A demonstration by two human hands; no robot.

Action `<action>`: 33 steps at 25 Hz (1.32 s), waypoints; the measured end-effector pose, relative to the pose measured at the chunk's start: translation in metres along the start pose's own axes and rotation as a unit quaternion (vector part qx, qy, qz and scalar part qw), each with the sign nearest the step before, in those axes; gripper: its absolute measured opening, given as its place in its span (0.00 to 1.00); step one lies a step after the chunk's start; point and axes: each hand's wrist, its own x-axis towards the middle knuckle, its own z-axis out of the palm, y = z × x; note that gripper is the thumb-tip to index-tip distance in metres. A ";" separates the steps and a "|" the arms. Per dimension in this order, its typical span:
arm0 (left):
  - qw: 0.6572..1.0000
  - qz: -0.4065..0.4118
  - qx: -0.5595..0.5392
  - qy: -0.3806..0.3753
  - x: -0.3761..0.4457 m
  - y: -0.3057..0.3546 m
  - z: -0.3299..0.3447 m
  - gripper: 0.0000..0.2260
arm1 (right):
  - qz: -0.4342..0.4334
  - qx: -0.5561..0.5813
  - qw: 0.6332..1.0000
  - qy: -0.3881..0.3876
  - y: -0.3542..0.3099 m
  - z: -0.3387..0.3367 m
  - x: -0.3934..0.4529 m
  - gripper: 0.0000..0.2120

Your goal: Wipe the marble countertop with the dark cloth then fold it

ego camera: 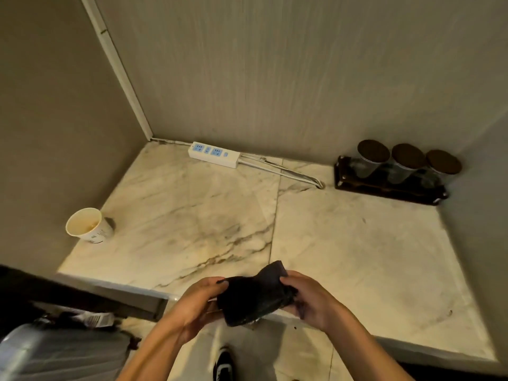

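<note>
1. Currently the cloth (254, 296) is held in the air between both hands, over the near edge of the countertop (357, 243), touching no part of the stone that I can see.
2. Grip: left hand (192, 306) is closed on the cloth's left end, thumb on top; right hand (310, 298) is closed on its right end, with one corner sticking up past the fingers.
3. Risk: the cloth is bunched rather than flat, so a fold started now would likely come out lopsided (edges not lined up).
4. Risk: if either hand lets go, the cloth could drop off the countertop edge to the floor.
5. Risk: a wide sweep away from the edge could knock the paper cup (89, 225) at the countertop's far-left side; it appears to hold some liquid.
6. Orientation: long axis runs roughly left to right, along the countertop's near edge, with the raised corner pointing away toward the wall.
</note>
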 end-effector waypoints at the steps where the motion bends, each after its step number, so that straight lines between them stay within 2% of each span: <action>1: 1.000 0.000 -0.004 -0.003 0.002 0.000 -0.005 0.12 | -0.013 -0.017 1.000 -0.002 -0.010 0.006 0.008 0.11; 5: 1.000 -0.011 -0.018 0.013 0.018 0.001 -0.021 0.11 | -0.039 -0.064 0.997 0.032 -0.048 0.034 0.042 0.15; 11: 0.996 -0.007 0.074 0.054 0.037 0.016 -0.009 0.07 | -0.050 -0.146 0.982 0.110 -0.070 0.059 0.090 0.17; 14: 0.991 0.020 0.127 0.039 0.041 0.019 -0.006 0.06 | -0.087 -0.231 0.957 0.153 -0.069 0.064 0.107 0.16; 17: 0.982 0.040 0.177 0.059 0.046 0.018 -0.004 0.05 | -0.123 -0.320 0.920 0.190 -0.071 0.065 0.115 0.16; 19: 0.964 0.057 0.246 0.084 0.050 0.017 -0.003 0.04 | -0.136 -0.346 0.905 0.206 -0.074 0.066 0.119 0.15; 25: 0.883 0.116 0.435 0.133 0.061 0.010 -0.008 0.04 | -0.147 -0.391 0.878 0.232 -0.075 0.069 0.125 0.12; 28: 0.855 0.135 0.480 0.144 0.065 0.008 -0.006 0.04 | -0.146 -0.417 0.866 0.233 -0.075 0.071 0.122 0.12; 33: 0.833 0.134 0.517 0.145 0.066 0.010 -0.004 0.06 | -0.167 -0.408 0.867 0.233 -0.075 0.061 0.110 0.09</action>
